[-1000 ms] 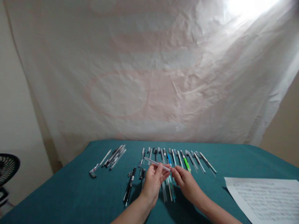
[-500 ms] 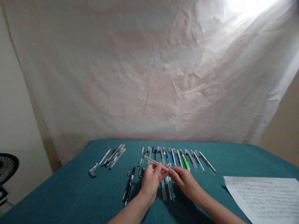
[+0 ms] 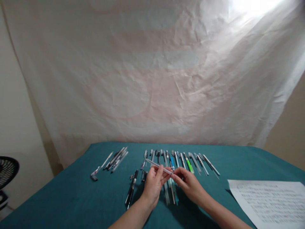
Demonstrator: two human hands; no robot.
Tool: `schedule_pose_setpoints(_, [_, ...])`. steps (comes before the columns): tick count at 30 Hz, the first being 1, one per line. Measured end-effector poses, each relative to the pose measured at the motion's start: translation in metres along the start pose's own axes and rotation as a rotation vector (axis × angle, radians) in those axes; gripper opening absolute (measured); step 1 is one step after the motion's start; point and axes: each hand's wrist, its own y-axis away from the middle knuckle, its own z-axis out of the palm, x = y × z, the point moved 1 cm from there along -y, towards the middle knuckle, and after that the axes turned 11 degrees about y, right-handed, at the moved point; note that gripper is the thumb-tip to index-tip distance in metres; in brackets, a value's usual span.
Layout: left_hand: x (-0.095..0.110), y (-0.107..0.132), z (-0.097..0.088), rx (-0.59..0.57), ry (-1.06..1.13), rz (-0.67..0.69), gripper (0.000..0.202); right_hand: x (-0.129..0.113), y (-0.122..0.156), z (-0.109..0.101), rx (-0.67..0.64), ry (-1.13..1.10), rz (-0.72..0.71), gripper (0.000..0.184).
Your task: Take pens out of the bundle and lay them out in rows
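Observation:
Between my hands, a slim clear-bodied pen (image 3: 153, 163) is held slantwise above the table, its far end up and to the left. My left hand (image 3: 152, 187) grips it around the middle with thumb and fingers. At the pen's near right end, my right hand (image 3: 189, 183) is closed in a pinch on it. Under and behind the hands lies a row of pens, including one with a blue grip (image 3: 172, 163) and one with a bright green part (image 3: 189, 166). Dark pens (image 3: 131, 190), taken apart, lie left of my left hand.
A bundle of pens (image 3: 117, 159) lies at the back left, beside a separate pen and its cap (image 3: 94, 176). On the right, a written sheet of paper (image 3: 269, 198) rests on the green tablecloth (image 3: 71, 187). A black fan (image 3: 8, 171) stands at far left.
The hands and the pen stay almost in place; the pen's far tip has shifted very slightly to the left.

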Motion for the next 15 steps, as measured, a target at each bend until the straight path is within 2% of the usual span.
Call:
schedule_pose_setpoints(4, [-0.0007, -0.001, -0.0018, 0.012, -0.004, -0.005, 0.022, 0.0023, 0.0007, 0.0019, -0.112, -0.038, 0.066, 0.041])
schedule_pose_setpoints(10, [-0.0015, -0.0029, -0.0034, 0.015, -0.006, 0.011, 0.022, -0.0001, 0.0009, 0.0001, 0.005, 0.037, -0.005, 0.029])
schedule_pose_setpoints(15, [-0.0015, -0.003, -0.0032, 0.032, -0.036, 0.01, 0.022, -0.0009, 0.0012, 0.0005, -0.072, 0.023, 0.046, 0.039])
